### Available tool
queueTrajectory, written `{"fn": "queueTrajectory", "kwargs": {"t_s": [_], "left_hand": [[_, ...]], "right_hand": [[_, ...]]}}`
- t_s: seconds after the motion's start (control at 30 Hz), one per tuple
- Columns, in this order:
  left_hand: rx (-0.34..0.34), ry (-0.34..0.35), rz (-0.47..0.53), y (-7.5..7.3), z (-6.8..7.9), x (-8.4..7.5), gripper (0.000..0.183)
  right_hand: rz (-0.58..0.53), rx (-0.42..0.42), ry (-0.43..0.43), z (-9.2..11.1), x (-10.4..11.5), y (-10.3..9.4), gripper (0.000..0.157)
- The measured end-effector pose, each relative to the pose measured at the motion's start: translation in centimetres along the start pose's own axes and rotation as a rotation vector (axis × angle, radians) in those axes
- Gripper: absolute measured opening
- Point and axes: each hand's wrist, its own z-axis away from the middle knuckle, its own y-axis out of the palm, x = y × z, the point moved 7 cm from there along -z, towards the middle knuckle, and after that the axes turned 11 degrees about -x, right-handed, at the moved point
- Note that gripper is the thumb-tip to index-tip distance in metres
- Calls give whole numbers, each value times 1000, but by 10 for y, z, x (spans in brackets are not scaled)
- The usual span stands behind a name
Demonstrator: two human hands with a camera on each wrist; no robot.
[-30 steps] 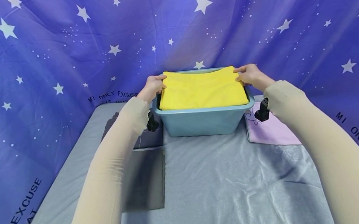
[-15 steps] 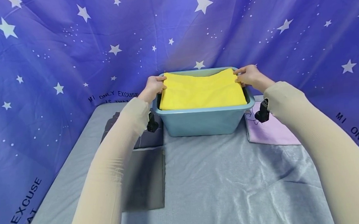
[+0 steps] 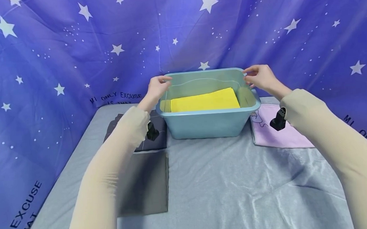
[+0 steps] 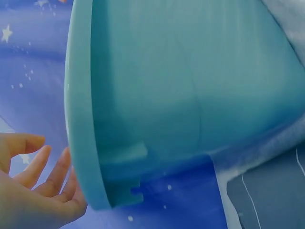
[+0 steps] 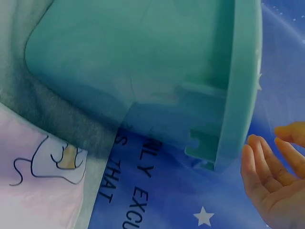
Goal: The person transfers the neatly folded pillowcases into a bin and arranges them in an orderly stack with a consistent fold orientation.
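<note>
A folded yellow cloth lies down inside the teal plastic bin; the bin's front wall hides its lower part. My left hand hovers at the bin's left rim, fingers loosely bent and holding nothing. At the right rim, my right hand is likewise free of the cloth. In the left wrist view the fingers are spread beside the rim. The right wrist view has the other hand's fingers relaxed close to the rim; whether they touch it I cannot tell.
Left of the bin lies a dark folded garment, with a grey folded cloth nearer me. A pink folded cloth with a line drawing lies to the right. Behind hangs a blue star-patterned curtain.
The yellow cloth has dropped from rim height down into the bin. Both hands have let go of its corners and moved slightly apart.
</note>
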Motion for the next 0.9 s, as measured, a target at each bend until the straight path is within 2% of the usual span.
{"fn": "queueTrajectory", "kwargs": {"t_s": [0.1,0.27,0.47,0.73,0.9], "left_hand": [[24,46,18,4,9,-4,32],[48,127,-7,11,21,-9,29],[22,214,5,15,34,-15,26],[19,278,80,20,50,-19,25],[8,316,119,21,61,-22,24]], "right_hand": [[-31,-25,-19,6,2,-1,37],[-104,-76,-58,17,5,-4,31],[-135,-129,-113,30,5,-9,27],[-188,-154,-93,42,-5,-16,27],[-181,-176,-96,52,-9,-23,29]]}}
